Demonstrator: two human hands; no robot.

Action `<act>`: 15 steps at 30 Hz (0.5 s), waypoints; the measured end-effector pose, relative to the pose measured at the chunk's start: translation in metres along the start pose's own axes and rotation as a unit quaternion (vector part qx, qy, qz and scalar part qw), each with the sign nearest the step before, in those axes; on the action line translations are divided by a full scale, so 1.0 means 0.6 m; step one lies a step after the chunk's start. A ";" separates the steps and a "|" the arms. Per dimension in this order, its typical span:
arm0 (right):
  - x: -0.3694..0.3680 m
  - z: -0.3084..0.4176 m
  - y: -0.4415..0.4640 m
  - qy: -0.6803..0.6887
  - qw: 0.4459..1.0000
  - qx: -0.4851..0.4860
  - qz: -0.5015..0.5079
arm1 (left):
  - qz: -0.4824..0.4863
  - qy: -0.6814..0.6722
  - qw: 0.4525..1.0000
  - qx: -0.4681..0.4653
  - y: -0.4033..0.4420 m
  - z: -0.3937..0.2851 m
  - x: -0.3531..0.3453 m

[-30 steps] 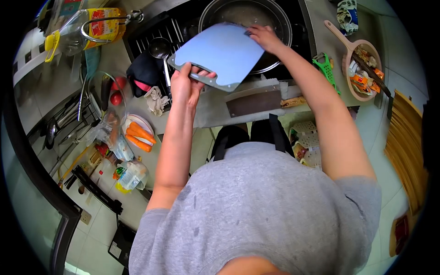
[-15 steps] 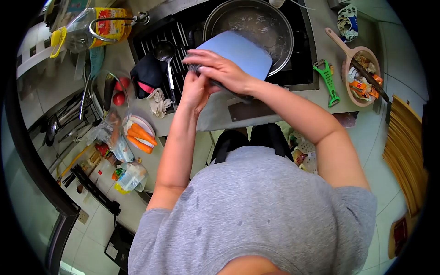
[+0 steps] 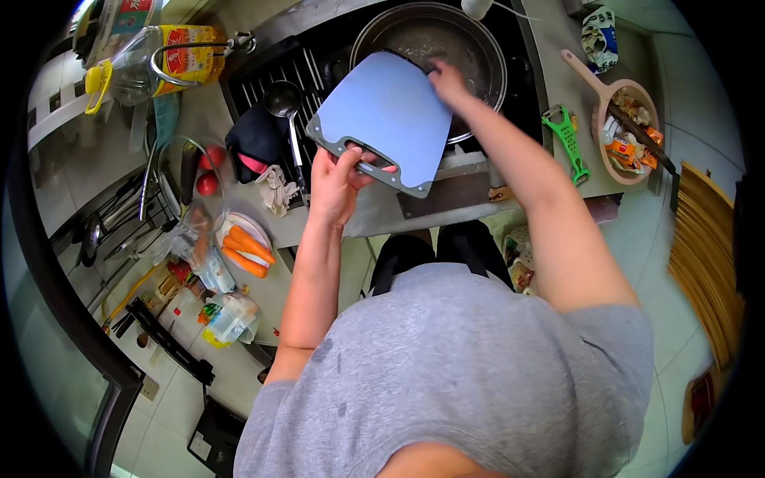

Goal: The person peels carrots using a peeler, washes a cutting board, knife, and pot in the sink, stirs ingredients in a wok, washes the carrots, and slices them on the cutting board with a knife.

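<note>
A blue cutting board (image 3: pixel 390 115) with a grey handle edge is tilted over the near left part of a wide steel pot (image 3: pixel 486 48) on the stove. My left hand (image 3: pixel 339 179) grips the board through its handle slot. At the board's far right edge is my right hand (image 3: pixel 448 82), above the pot; its fingers are blurred, and whether they touch the board is unclear. Liquid shows inside the pot. On the counter edge in front of the stove lies a cleaver (image 3: pixel 446 195), its wooden handle partly hidden by my right arm.
A ladle (image 3: pixel 283 103) and dark cloth (image 3: pixel 255 139) lie left of the pot. Carrots (image 3: pixel 245 248) rest on a plate farther left, near an oil bottle (image 3: pixel 135 68). To the right are a green peeler (image 3: pixel 570 143) and a pink strainer (image 3: pixel 604 119) holding scraps.
Since half a second ago, my right hand has moved from the board's handle edge to its far right edge. The board has turned its blue face up more fully.
</note>
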State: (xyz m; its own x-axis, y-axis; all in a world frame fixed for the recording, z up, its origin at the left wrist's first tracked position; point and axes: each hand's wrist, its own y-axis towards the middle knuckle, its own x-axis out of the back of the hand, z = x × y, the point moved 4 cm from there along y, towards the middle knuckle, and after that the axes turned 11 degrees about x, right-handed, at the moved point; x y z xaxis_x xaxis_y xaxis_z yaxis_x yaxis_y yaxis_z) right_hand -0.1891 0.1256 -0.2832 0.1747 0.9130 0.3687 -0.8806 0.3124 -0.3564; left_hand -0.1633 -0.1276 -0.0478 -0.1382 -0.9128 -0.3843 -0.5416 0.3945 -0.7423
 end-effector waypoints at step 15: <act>0.013 0.056 0.034 -0.302 0.946 0.122 0.012 | -0.038 0.081 0.996 -0.015 -0.099 -0.049 -0.028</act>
State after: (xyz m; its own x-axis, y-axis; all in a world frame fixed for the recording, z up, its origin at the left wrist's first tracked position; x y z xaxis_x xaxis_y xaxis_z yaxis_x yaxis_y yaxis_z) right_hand -0.2206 0.1306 -0.2589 -0.0652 0.5805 0.8116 -0.9693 0.1563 -0.1897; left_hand -0.1534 -0.1386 0.0190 -0.2264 -0.9459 -0.2323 -0.5793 0.3225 -0.7486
